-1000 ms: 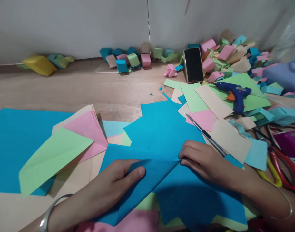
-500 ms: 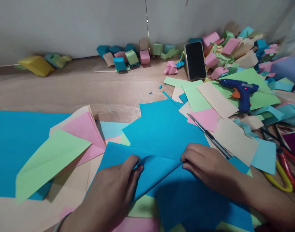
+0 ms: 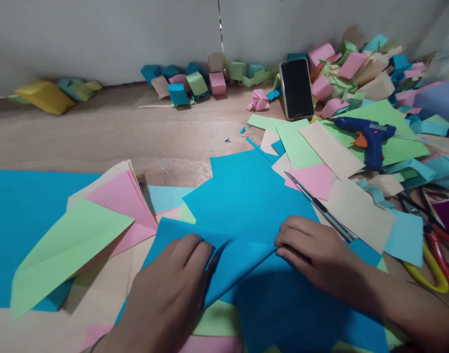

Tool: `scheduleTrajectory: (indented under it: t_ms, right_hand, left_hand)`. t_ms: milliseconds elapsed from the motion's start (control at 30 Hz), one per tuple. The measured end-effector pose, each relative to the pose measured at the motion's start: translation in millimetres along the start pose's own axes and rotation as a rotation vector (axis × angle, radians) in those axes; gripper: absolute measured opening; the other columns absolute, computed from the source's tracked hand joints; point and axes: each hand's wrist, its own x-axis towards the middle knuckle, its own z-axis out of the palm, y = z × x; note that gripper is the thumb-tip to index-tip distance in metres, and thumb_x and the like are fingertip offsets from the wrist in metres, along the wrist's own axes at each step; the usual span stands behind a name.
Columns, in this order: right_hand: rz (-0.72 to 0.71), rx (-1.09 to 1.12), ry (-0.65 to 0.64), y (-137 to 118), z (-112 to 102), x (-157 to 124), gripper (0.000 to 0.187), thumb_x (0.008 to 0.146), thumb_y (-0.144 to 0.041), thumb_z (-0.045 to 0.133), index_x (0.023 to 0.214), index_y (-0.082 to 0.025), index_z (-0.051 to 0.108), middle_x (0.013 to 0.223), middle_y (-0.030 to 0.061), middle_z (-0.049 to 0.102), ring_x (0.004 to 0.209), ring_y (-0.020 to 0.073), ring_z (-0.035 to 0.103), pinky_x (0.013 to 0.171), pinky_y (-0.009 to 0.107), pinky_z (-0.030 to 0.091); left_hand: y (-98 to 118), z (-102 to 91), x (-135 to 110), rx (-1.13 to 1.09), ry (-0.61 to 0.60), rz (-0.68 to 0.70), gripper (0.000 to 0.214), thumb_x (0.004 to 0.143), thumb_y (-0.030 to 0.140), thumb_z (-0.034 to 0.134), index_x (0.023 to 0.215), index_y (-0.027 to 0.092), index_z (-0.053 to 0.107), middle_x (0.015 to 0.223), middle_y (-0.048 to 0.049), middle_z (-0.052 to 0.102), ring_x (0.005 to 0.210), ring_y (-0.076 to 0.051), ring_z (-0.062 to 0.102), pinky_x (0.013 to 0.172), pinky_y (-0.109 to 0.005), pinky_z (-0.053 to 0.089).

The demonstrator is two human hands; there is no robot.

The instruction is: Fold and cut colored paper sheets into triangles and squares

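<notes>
A blue sheet of paper (image 3: 246, 196) lies in front of me on the wooden table (image 3: 136, 132), with its near flap folded over. My left hand (image 3: 172, 284) rests on the left part of that folded flap (image 3: 235, 260), fingers together and pressing down. My right hand (image 3: 312, 250) holds the fold at its right end, fingertips pinched on the paper edge. A craft knife (image 3: 320, 206) lies just beyond my right hand.
Green (image 3: 62, 245), pink (image 3: 124, 201) and blue (image 3: 21, 215) sheets lie to the left. A blue glue gun (image 3: 367, 137), a phone (image 3: 296, 88), scissors (image 3: 430, 250) and several folded paper pieces (image 3: 342, 73) crowd the right; paper cubes (image 3: 195, 83) line the wall.
My left hand has slid up and forward along the folded flap, from flat at the lower left to pressing near the crease. My right hand has stayed put.
</notes>
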Motion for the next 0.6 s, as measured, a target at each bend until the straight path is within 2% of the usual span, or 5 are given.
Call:
scheduleTrajectory:
  t_ms: [233, 367, 600]
  right_hand:
    - [0.040, 0.025, -0.004, -2.0, 1.5, -3.0, 0.017, 0.097, -0.021, 0.046, 0.086, -0.018, 0.059, 0.080, 0.0072, 0.060, 0.074, 0.0183, 0.054, 0.064, 0.032, 0.040]
    - [0.085, 0.130, 0.021, -4.2, 2.0, -3.1, 0.012, 0.096, -0.022, 0.049, 0.089, -0.020, 0.058, 0.083, 0.0064, 0.060, 0.074, 0.0175, 0.053, 0.063, 0.031, 0.039]
    - [0.123, 0.142, 0.019, -8.7, 2.1, -3.6, 0.016, 0.095, -0.020, 0.049, 0.081, -0.019, 0.056, 0.076, 0.0045, 0.056, 0.070, 0.0161, 0.049, 0.061, 0.030, 0.036]
  left_hand:
    - [-3.2, 2.6, -4.0, -0.021, -0.044, -0.024, 0.016, 0.092, 0.020, 0.044, 0.086, 0.023, 0.058, 0.079, -0.0038, 0.055, 0.065, -0.021, 0.047, 0.057, -0.034, 0.030]
    - [-4.8, 5.0, -6.6, -0.047, -0.079, -0.014, 0.013, 0.090, 0.016, 0.046, 0.090, 0.023, 0.058, 0.083, -0.0040, 0.056, 0.069, -0.022, 0.048, 0.059, -0.035, 0.032]
    - [-5.4, 5.9, -7.6, -0.081, -0.043, -0.004, 0.014, 0.092, 0.017, 0.046, 0.093, 0.022, 0.058, 0.084, -0.0039, 0.056, 0.070, -0.021, 0.049, 0.060, -0.034, 0.031]
